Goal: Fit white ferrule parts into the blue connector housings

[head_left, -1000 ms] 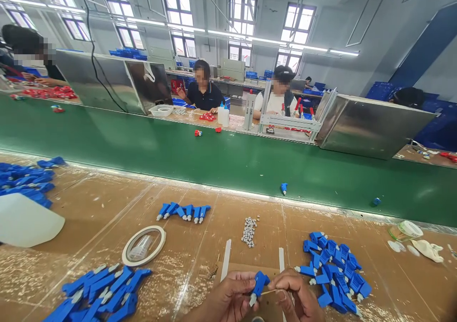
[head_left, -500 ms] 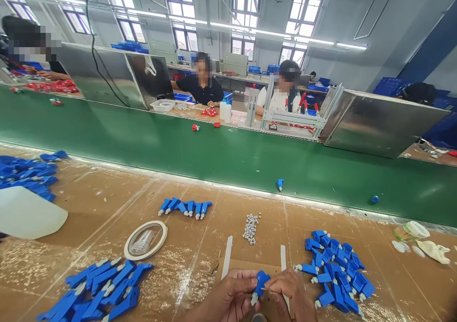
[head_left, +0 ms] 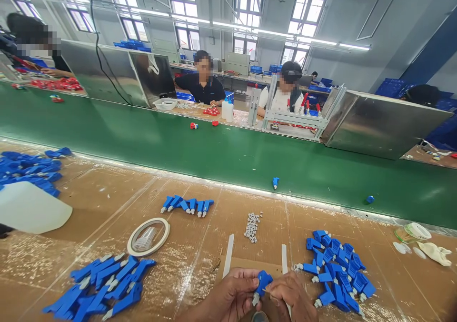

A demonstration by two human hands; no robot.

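Blue part [head_left: 263,281] aslant, tip [head_left: 256,298] seemingly nearward

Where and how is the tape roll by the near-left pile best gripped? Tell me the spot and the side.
Pinch the right-hand rim of the tape roll, thumb on top and fingers outside, coming from the right. It lies flat, that side meets bare cardboard, and blue pieces crowd its near-left side. Clear plastic sits within the ring, so better not hook through the middle.
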